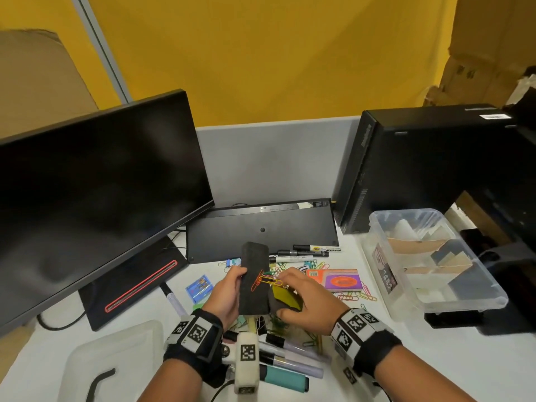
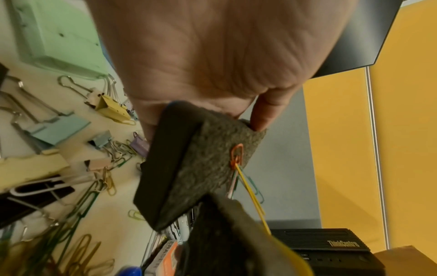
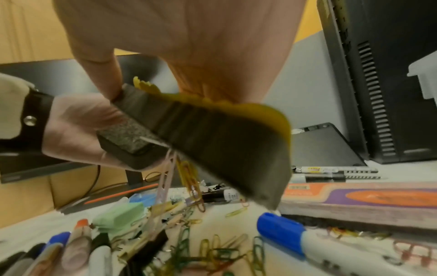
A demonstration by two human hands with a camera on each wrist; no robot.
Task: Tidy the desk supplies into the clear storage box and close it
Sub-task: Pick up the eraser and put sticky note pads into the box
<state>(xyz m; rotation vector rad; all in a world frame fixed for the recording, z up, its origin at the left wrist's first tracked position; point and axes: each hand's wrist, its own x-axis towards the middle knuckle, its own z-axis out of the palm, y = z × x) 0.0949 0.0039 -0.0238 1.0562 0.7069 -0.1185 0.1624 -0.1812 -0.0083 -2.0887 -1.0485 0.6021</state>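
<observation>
My left hand grips a black felt board eraser upright above the desk, with orange and yellow paper clips clinging to its felt face. In the left wrist view, my left hand holds the black eraser by its top end. My right hand holds a second, yellow-backed eraser against the black one's lower end. That yellow-backed eraser is pinched between thumb and fingers of my right hand. The clear storage box stands open at the right, with cardboard pieces inside. Its lid lies at the lower left.
Markers, loose paper clips, binder clips, green sticky notes and an orange-purple packet litter the desk under my hands. A monitor stands left, an upturned keyboard behind, a PC tower right.
</observation>
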